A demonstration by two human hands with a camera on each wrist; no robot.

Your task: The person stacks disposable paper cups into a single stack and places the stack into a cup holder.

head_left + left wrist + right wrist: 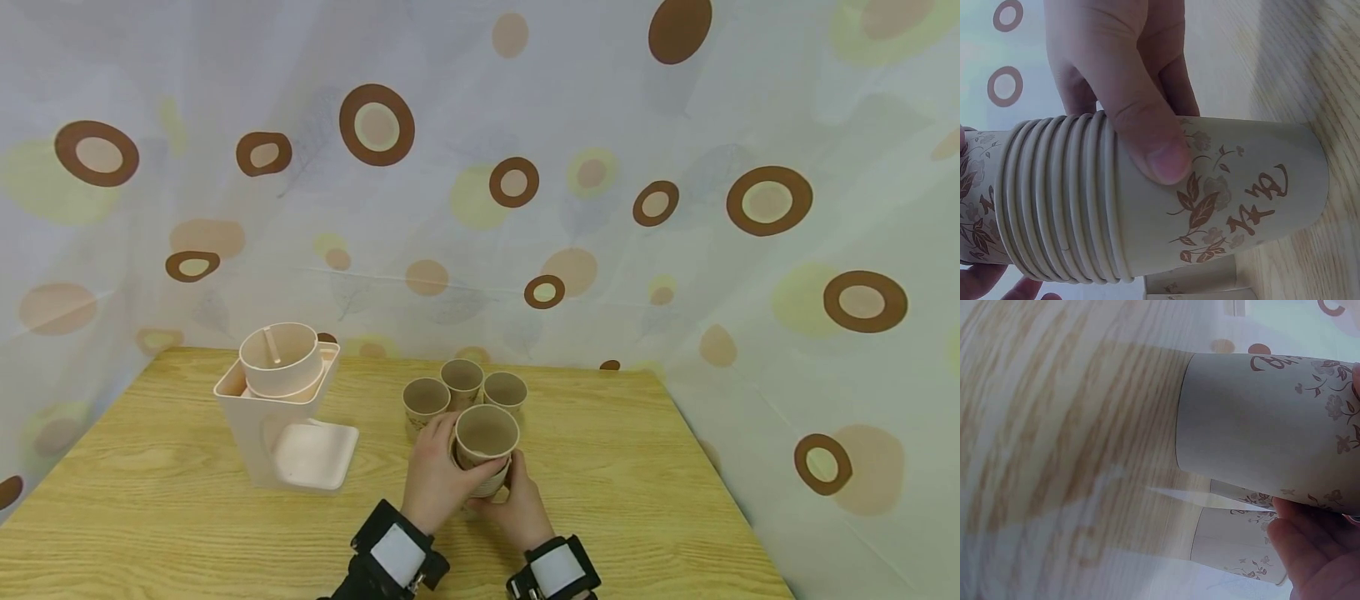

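In the head view both hands meet at a stack of paper cups (1222,200) with brown flower print and several rims showing. Standing upright, the stack has its base close over the table. Above its rims is the lower body of a top cup (487,431), partly nested in it. My left hand (437,479) grips this top cup, its thumb across the front. Lower down, my right hand (517,506) holds the stack, thumb pressed on the bottom cup's wall in the left wrist view. Just behind stand three upright cups, at left (425,398), back (461,379) and right (506,389).
On the left of the wooden table (630,475) stands a cream pitcher-like container (255,433) with a round cup-shaped piece (281,367) in its top. A pale flat square piece (318,454) is beside it. A patterned curtain (450,217) hangs behind.
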